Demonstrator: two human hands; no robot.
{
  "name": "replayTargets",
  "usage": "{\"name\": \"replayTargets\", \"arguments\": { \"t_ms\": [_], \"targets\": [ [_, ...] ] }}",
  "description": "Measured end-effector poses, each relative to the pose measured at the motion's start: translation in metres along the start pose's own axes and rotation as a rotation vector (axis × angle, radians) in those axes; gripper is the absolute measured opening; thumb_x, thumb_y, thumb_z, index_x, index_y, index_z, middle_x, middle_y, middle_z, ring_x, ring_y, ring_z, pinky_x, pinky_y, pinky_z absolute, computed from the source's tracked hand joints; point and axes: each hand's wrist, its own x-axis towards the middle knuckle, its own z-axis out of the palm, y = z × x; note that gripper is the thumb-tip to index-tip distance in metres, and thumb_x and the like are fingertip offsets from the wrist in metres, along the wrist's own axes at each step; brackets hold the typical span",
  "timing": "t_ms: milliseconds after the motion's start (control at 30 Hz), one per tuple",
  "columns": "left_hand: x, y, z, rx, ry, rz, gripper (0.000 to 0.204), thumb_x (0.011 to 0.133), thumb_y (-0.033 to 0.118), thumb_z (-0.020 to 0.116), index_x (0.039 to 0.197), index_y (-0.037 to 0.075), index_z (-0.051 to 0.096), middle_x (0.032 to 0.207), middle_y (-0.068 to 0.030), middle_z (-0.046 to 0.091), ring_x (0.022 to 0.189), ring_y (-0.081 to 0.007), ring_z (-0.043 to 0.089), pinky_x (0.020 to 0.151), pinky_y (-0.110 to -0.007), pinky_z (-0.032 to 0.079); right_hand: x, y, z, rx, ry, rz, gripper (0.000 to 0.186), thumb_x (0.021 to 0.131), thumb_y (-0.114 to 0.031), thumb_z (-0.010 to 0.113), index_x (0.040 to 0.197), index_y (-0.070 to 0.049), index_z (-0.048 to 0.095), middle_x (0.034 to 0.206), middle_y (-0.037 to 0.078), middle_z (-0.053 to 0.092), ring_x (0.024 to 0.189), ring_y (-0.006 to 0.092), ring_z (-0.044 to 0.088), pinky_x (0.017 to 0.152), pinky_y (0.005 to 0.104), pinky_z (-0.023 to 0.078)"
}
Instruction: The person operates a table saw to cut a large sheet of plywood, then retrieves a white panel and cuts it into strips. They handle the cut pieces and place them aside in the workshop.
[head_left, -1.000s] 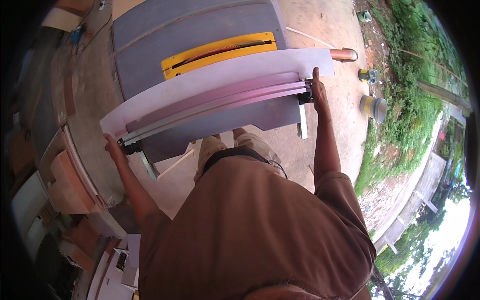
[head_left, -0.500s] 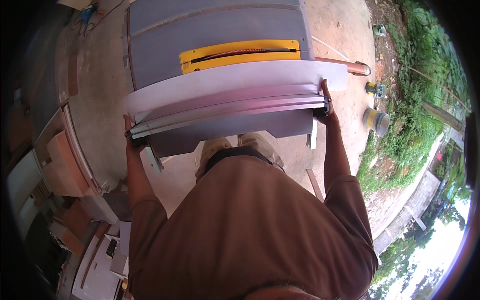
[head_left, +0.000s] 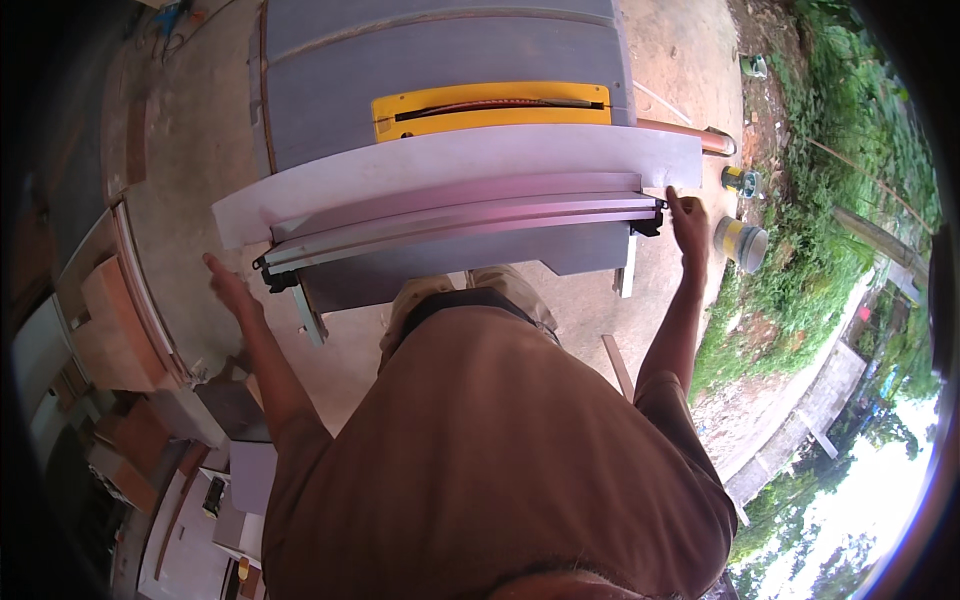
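A table saw with a grey top (head_left: 440, 55) stands in front of me. A red-edged blade (head_left: 500, 103) shows in the slot of its yellow insert plate (head_left: 390, 128). Nearer to me, a long metal rip fence (head_left: 460, 213) with black end clamps lies across the table. Against its far side rests a long pale board (head_left: 330, 187). My left hand (head_left: 232, 287) is off the fence's left end, in the air, fingers stretched out, holding nothing. At the right end, my right hand (head_left: 688, 222) is just outside the clamp, thumb apart, close to the board's corner; whether it touches is unclear.
Buckets (head_left: 741, 243) stand on the concrete floor at the right, beside green plants (head_left: 830, 130). A brown pipe (head_left: 715, 141) sticks out past the saw's right side. Wood panels (head_left: 115, 330) and boxes are stacked at the left. A wood strip (head_left: 617, 365) lies on the floor near my right arm.
Both hands have come off the fence ends, the left moving out to the left and the right outward to the right. The board has slid slightly left along the fence.
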Motion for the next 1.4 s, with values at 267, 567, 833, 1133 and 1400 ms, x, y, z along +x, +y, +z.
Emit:
{"name": "replayTargets", "arguments": {
  "t_ms": [267,567,833,1133,1400],
  "targets": [
    [-0.095,0.096,0.041,0.611,-0.498,1.247,0.048,0.089,0.029,0.073,0.130,0.009,0.058,0.136,-0.0140,0.053,0.126,-0.0348,0.049,0.104,-0.044,0.043,-0.015,-0.134,0.027,-0.176,-0.094,-0.756,0.033,0.090,-0.023,0.072,0.117,-0.006,0.066,0.121,0.015,0.063,0.117,0.0340,0.057,0.101,0.0447,0.046],
    [-0.102,0.109,0.046,0.781,-0.619,1.147,0.058,0.085,0.029,0.075,0.136,0.014,0.053,0.137,-0.0138,0.051,0.128,-0.0383,0.046,0.108,-0.046,0.040,-0.001,-0.136,0.053,-0.301,-0.044,-0.942,0.033,0.085,-0.019,0.076,0.111,-0.008,0.061,0.121,0.011,0.061,0.113,0.0367,0.055,0.094,0.0464,0.046],
    [-0.090,0.105,0.042,0.798,-0.557,1.128,0.059,0.085,0.030,0.075,0.137,0.012,0.053,0.139,-0.0135,0.051,0.129,-0.0392,0.044,0.109,-0.046,0.039,-0.007,-0.133,0.044,-0.241,0.048,-0.863,0.027,0.089,-0.019,0.073,0.112,-0.007,0.066,0.113,0.013,0.065,0.111,0.0338,0.060,0.096,0.0427,0.047],
    [-0.160,0.122,0.028,0.838,-0.920,1.161,0.070,0.080,0.037,0.080,0.137,0.009,0.053,0.141,-0.0112,0.050,0.132,-0.0309,0.046,0.108,-0.044,0.041,-0.086,-0.167,0.044,-0.314,-0.450,-0.778,0.060,0.080,-0.045,0.080,0.123,-0.006,0.065,0.126,0.017,0.062,0.118,0.0336,0.060,0.099,0.0448,0.050],
    [-0.169,0.107,0.041,0.983,-0.926,1.377,0.075,0.068,0.030,0.087,0.132,0.006,0.056,0.131,-0.0107,0.053,0.124,-0.0298,0.051,0.106,-0.043,0.043,-0.108,-0.179,0.042,-0.529,-0.403,-1.002,0.088,0.060,-0.046,0.093,0.132,-0.010,0.059,0.129,0.014,0.057,0.121,0.0338,0.057,0.099,0.0479,0.051]
  ]
}}
